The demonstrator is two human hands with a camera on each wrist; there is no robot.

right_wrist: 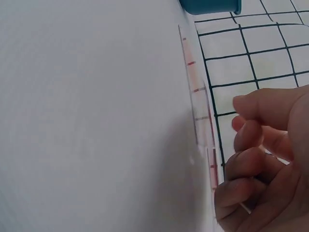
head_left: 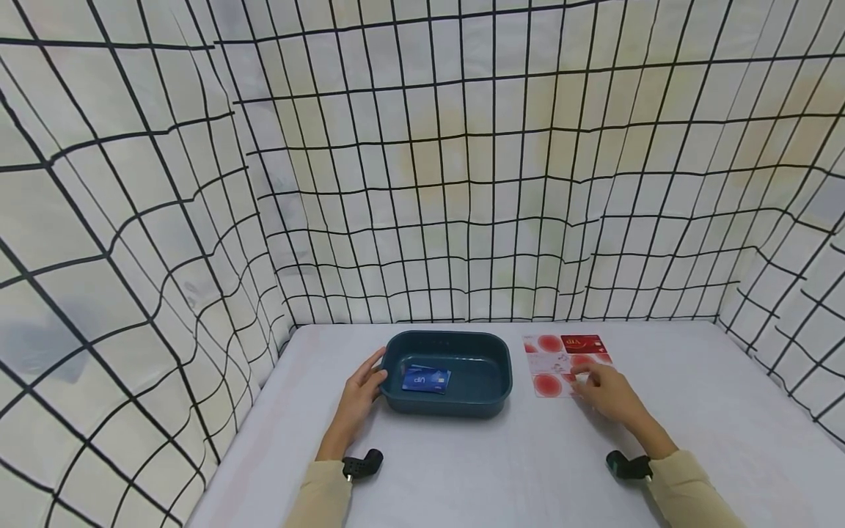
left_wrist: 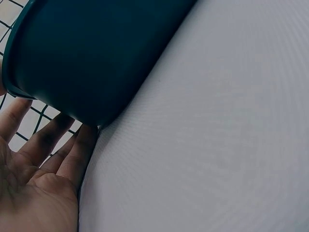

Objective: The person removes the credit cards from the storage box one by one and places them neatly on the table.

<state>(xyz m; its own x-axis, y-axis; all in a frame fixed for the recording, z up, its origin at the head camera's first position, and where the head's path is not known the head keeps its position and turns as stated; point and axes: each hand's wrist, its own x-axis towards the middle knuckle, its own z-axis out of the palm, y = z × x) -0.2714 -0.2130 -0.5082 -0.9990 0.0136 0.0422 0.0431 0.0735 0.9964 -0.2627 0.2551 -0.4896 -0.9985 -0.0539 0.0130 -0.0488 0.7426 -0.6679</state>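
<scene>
A dark teal tray [head_left: 446,406] holds blue cards marked VIP [head_left: 426,379], which lie inside on the left. My left hand [head_left: 359,392] rests against the tray's left end, thumb at the rim; the left wrist view has straight fingers [left_wrist: 79,154] touching the outer wall. To the tray's right, several white cards with red circles [head_left: 548,385] lie flat in rows, and a red VIP card [head_left: 583,345] lies at the back of them. My right hand [head_left: 604,392] hovers at the cards' near right edge. Its fingers bend loosely, thumb and index fingertips apart, with nothing seen between them.
A white cloth [head_left: 462,469] covers the table. White sheeting behind black netting [head_left: 436,183] rises at the back and both sides. Each wrist wears a black camera band, the left one [head_left: 363,464] in front of the tray and the right one [head_left: 627,465] nearer the table's right side.
</scene>
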